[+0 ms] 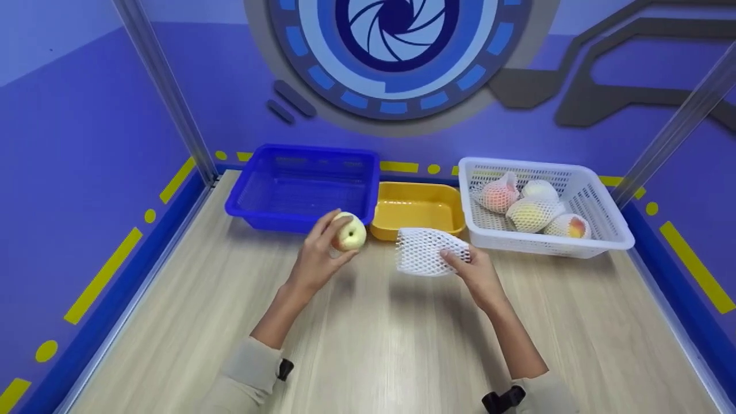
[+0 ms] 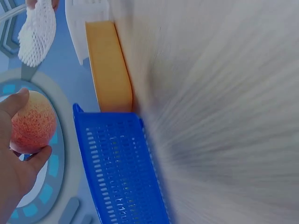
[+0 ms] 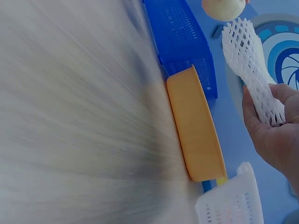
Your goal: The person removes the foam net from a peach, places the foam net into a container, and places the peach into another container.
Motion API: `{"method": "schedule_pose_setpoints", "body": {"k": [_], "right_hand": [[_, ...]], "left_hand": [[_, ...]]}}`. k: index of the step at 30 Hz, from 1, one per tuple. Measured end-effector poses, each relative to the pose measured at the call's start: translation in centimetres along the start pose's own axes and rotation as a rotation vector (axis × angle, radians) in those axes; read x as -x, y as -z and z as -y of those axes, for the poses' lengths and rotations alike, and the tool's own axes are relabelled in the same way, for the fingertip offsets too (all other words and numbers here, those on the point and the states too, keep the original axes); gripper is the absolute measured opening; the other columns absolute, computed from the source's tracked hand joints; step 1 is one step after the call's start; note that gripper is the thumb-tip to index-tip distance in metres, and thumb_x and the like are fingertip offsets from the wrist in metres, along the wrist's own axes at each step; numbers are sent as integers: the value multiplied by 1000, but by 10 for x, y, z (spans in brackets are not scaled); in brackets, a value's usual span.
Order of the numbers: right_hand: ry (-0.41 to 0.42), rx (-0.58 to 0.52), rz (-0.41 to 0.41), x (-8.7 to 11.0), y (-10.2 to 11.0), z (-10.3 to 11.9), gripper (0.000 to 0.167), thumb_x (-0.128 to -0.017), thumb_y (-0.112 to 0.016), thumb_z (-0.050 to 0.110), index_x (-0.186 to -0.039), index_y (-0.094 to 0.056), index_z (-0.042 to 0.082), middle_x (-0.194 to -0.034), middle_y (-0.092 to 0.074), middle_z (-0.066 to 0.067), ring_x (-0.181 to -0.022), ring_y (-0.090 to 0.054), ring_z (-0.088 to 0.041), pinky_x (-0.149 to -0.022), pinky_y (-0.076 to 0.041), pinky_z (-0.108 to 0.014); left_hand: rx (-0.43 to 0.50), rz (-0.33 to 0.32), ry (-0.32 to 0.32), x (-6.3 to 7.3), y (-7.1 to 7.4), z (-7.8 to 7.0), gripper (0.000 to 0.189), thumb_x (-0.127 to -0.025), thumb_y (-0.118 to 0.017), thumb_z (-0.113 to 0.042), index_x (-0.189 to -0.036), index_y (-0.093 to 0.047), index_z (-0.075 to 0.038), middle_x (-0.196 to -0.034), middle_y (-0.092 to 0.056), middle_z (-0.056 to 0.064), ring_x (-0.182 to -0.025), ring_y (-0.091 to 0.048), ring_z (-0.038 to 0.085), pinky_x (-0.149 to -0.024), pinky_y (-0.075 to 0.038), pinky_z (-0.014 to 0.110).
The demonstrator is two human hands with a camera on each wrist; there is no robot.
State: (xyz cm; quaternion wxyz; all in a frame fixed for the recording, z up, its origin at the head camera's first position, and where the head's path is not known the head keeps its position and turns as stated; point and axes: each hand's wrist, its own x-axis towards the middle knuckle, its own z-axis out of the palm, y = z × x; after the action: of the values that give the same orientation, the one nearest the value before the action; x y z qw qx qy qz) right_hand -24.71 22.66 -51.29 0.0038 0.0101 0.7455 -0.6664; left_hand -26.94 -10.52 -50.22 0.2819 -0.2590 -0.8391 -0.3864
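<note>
My left hand (image 1: 315, 259) holds a peach (image 1: 352, 234) between thumb and fingers, above the table in front of the blue basket. It looks pale yellow with a dark hollow in the head view; its red, speckled side (image 2: 33, 123) faces the left wrist camera. To the right, my right hand (image 1: 482, 277) pinches a white foam net sleeve (image 1: 425, 252) by one end, thumb on top. The sleeve hangs in the air before the yellow tray, apart from the peach, its other end (image 3: 240, 39) pointing toward the fruit.
A blue basket (image 1: 244, 211) stands at the back left, a yellow tray (image 1: 420, 210) in the middle. The white basket (image 1: 552, 244) at the right holds several fruits (image 1: 532, 214) in foam nets. Walls (image 1: 86, 172) enclose the wooden table (image 1: 368, 356) at the back and sides.
</note>
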Motion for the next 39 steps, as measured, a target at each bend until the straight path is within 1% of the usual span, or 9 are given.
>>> {"method": "schedule_pose_setpoints", "body": {"k": [7,11,15,21,24,27,31,34,39], "right_hand": [[0,42,-42,-9,9,0,48,-98,-70,23,-134,-59,-5,-109,-72,-10,-94,-68,-11,-84,-56,-22],[3,110,-75,-11,11,-3,48,-98,-70,27,-134,-61,-3,-115,-72,-11,-98,-66,-10,-86,-52,-19],[0,152,-84,-16,6,-3,51,-98,-69,32,-136,-60,-1,-120,-70,-13,-100,-65,-12,-86,-52,-18],[14,108,-70,-33,-6,4,51,-100,-66,31,-140,-54,1,-126,-65,-17,-102,-65,-17,-85,-57,-23],[-23,30,-29,-44,-8,7,51,-103,-60,25,-144,-46,-2,-135,-58,-19,-111,-62,-19,-95,-56,-30],[-48,4,-13,-56,-9,8,47,-103,-54,16,-144,-43,-5,-138,-52,-21,-119,-54,-23,-106,-48,-36],[-40,58,-42,-71,-15,9,45,-99,-52,12,-140,-45,-6,-138,-51,-21,-121,-47,-25,-110,-39,-39],[-23,97,-76,-83,-23,11,41,-101,-55,14,-136,-48,-6,-137,-52,-21,-120,-48,-26,-107,-43,-40],[-14,139,-177,-107,-34,18,39,-100,-59,21,-129,-52,-4,-131,-57,-20,-113,-54,-27,-97,-50,-39]], "left_hand": [[66,-90,132,-29,-8,25,65,-73,-92,-13,-132,-63,-10,-138,-57,19,-130,-55,35,-109,-46,47],[64,-98,194,-43,-13,35,71,-74,-93,-15,-136,-59,-9,-137,-55,17,-129,-54,33,-108,-46,47],[49,-84,295,-52,-15,44,81,-76,-91,-16,-146,-50,-12,-141,-49,15,-128,-54,33,-104,-49,49],[16,1,405,-67,-17,60,79,-78,-89,-16,-147,-50,-7,-142,-45,16,-127,-52,35,-105,-47,49],[-38,36,441,-75,-19,67,77,-76,-90,-16,-143,-55,-6,-141,-50,17,-127,-50,36,-107,-44,48],[-91,47,474,-83,-21,71,75,-75,-91,-17,-141,-57,-6,-141,-54,17,-128,-46,38,-108,-41,47],[-124,73,534,-91,-25,74,74,-77,-89,-17,-142,-55,-6,-141,-53,18,-129,-41,38,-107,-41,46],[-152,110,589,-97,-29,75,74,-78,-88,-19,-142,-54,-5,-140,-53,20,-127,-42,38,-105,-43,46],[-260,251,636,-111,-33,78,74,-80,-87,-25,-140,-51,-2,-133,-57,24,-125,-48,42,-105,-45,47]]}}
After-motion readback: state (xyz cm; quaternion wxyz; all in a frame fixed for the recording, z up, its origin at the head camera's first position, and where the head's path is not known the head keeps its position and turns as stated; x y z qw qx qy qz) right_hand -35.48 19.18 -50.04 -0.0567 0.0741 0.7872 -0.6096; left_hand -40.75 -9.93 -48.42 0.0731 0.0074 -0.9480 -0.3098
